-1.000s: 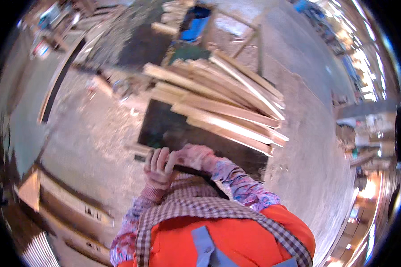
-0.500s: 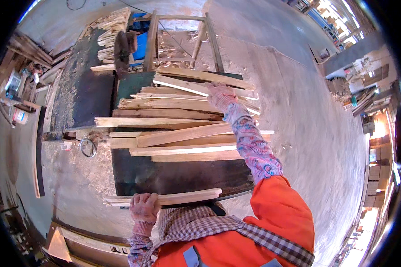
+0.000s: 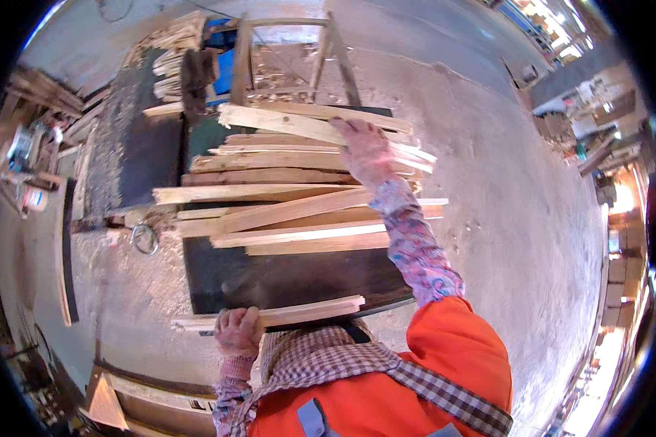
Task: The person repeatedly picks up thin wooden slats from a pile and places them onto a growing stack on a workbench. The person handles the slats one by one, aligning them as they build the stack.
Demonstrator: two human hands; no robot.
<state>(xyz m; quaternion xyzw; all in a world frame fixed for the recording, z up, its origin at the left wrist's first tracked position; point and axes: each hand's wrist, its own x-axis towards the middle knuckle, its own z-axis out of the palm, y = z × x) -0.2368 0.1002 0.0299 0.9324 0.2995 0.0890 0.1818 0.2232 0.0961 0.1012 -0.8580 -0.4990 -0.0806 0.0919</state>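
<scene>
My left hand is closed around narrow wooden strips lying along the near edge of the dark table. At the far side, my right hand grips a pale wooden strip near its right part, and the strip lies slanted above others. Between the hands, several rough wooden strips are spread roughly side by side across the table, some crossing over one another. Gloves cover both hands.
A round dark saw blade stands at the far left, beside a black surface strewn with wood chips and a pile of offcuts. Behind the table is a wooden frame. A metal handwheel sits at the table's left.
My right hand has lifted and turned the far strip, whose left end has swung farther away and to the left. My left hand stays on the near strips.
</scene>
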